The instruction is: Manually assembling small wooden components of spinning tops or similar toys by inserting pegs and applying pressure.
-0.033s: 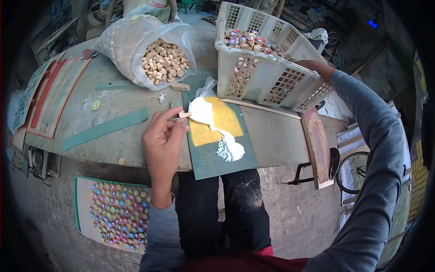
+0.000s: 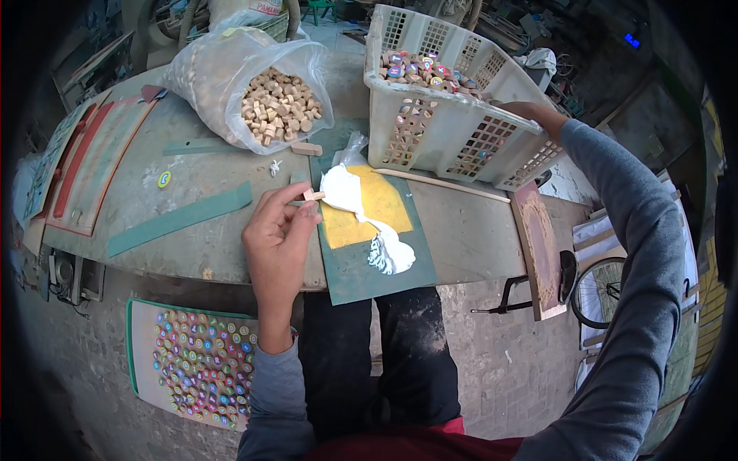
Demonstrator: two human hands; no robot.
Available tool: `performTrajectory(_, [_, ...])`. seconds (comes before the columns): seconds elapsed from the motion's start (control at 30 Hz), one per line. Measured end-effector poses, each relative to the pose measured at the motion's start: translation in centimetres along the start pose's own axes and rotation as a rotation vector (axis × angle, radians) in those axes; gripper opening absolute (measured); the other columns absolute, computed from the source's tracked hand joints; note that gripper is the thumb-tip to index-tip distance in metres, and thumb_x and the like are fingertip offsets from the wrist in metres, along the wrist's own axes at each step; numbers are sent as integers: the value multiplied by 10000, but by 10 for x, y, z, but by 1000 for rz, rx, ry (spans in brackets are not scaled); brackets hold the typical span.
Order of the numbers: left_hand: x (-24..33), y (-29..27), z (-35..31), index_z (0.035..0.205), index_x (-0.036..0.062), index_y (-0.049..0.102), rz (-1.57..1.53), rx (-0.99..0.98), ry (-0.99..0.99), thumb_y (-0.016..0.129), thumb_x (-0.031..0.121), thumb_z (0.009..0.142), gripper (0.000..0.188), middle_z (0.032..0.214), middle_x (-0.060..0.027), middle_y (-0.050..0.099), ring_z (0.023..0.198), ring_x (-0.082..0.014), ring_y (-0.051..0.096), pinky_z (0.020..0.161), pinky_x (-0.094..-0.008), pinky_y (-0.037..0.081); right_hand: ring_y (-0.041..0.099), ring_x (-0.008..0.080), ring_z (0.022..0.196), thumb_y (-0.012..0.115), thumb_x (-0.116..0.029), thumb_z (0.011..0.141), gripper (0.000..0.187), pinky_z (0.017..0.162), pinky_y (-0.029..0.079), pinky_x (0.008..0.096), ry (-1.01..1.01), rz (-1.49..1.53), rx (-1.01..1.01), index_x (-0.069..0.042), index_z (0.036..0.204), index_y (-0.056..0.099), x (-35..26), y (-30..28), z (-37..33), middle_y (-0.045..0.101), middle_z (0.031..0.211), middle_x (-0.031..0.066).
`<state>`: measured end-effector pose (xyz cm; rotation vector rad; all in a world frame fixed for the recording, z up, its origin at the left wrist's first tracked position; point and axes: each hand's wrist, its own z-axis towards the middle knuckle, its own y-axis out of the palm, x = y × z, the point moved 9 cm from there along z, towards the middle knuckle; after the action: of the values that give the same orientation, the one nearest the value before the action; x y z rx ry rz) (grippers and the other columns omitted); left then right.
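Note:
My left hand [image 2: 277,230] pinches a small wooden peg [image 2: 312,195] between thumb and fingertips, just left of a blob of white paste [image 2: 343,190]. The paste lies on a yellow sheet [image 2: 384,201], and a thinner smear runs down onto the green board [image 2: 354,280] beneath. Over the rim of a white plastic crate [image 2: 430,146] reaches my right hand [image 2: 530,111]; its fingers are hidden inside. Wooden pieces with coloured round faces [image 2: 427,71] partly fill that crate. A clear plastic bag [image 2: 207,84] of plain wooden pegs [image 2: 280,107] lies tipped toward me.
A thin wooden stick [image 2: 446,183] lies along the crate's base. Green strips [image 2: 181,219] and a round yellow piece [image 2: 164,179] are on the table at left. Below the table edge, a board [image 2: 142,346] bears many coloured discs. A framed panel [image 2: 536,253] juts out at right.

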<state>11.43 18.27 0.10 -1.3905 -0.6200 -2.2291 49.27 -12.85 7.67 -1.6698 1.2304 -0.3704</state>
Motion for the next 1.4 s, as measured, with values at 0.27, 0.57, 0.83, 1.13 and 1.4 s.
performTrajectory(0.27, [1,-8,-1,1137,-70,624,1,20,-3,592,-45,906,235,981,-72,617,793,-104,640,714,-244,536,607,196,1094,488,-479,954,491,943,481,397,-73,19,58,-108,1250,618,-84,14,-21,602,1298,40])
performTrajectory(0.57, [-4,-2,-2,1144,-52,630,0,21,5,609,10,914,239,932,-60,652,784,-92,632,695,-230,495,651,181,865,601,-193,869,335,771,513,368,-308,-512,396,-23,1152,660,-83,-20,9,717,986,110])
performTrajectory(0.83, [-11,-9,1,1181,-50,619,10,19,-70,604,51,925,276,991,-66,663,795,-81,584,766,-215,461,670,276,776,649,-373,839,398,726,515,371,-377,-171,1169,-47,1062,698,-78,-58,-149,703,871,131])
performTrajectory(1.13, [-11,-8,1,1202,-48,617,33,45,-34,574,28,918,298,1015,-87,651,827,-99,590,806,-229,468,631,252,747,586,16,861,169,694,507,331,-431,-309,1230,-25,1002,670,-64,66,-281,602,869,107])
performTrajectory(1.4, [-12,3,1,1189,-46,630,85,-6,-6,614,66,932,281,1042,-69,651,806,-93,575,768,-218,468,152,437,1451,566,-506,908,754,1147,122,590,-40,-336,1114,-144,1514,301,-72,212,-249,172,1574,229])
